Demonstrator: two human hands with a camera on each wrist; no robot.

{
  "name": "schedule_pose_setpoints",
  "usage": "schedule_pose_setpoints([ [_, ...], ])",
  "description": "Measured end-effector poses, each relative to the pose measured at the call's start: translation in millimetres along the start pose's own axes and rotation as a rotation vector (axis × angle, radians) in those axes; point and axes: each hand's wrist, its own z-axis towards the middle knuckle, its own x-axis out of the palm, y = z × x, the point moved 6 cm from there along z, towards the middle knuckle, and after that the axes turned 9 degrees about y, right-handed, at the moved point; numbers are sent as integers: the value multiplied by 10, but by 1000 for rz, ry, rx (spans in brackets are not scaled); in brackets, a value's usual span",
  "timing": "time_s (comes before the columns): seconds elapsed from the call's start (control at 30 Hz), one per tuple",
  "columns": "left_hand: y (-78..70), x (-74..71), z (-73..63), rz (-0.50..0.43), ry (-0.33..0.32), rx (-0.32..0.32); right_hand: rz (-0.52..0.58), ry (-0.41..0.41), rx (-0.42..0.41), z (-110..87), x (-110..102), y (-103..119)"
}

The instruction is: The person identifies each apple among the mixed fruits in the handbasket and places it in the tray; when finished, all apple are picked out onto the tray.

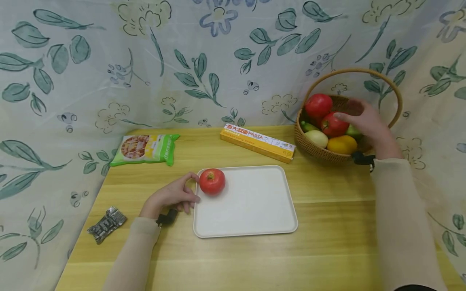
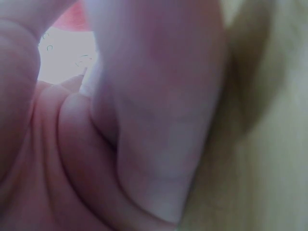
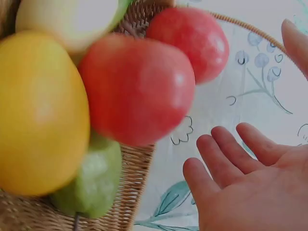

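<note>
On the upper left of the white tray (image 1: pixel 247 206) sits a red apple (image 1: pixel 212 182). My left hand (image 1: pixel 174 194) rests at the tray's left rim, fingers loosely bent beside that apple; the left wrist view is mostly palm and fingers. Over the right side of the wicker basket (image 1: pixel 316 150) hovers my right hand (image 1: pixel 371 121), its thumb close to a red apple (image 3: pixel 137 91). Spread fingers with nothing between them show in the right wrist view. Another red apple (image 3: pixel 192 45), a yellow-orange mango (image 3: pixel 41 115), a pale fruit (image 1: pixel 316 138) and a green fruit (image 3: pixel 94 178) lie in the basket.
A yellow and white pasta box (image 1: pixel 257 143) lies behind the tray. At the back left is a green food bag (image 1: pixel 143 149), and a small dark wrapped packet (image 1: pixel 106 224) lies near the left edge. The basket's tall handle (image 1: pixel 398 97) arches up near the patterned curtain.
</note>
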Motion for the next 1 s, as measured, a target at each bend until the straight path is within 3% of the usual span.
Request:
schedule_pose_setpoints([
  [0.27, 14, -16, -1, 4, -9, 5, -23, 14, 11, 154, -119, -46],
  [0.73, 1, 4, 4, -2, 0, 11, 161, 227, -94, 419, -22, -319],
  [1.0, -3, 1, 0, 3, -1, 16, 154, 248, -101, 431, 20, -327],
])
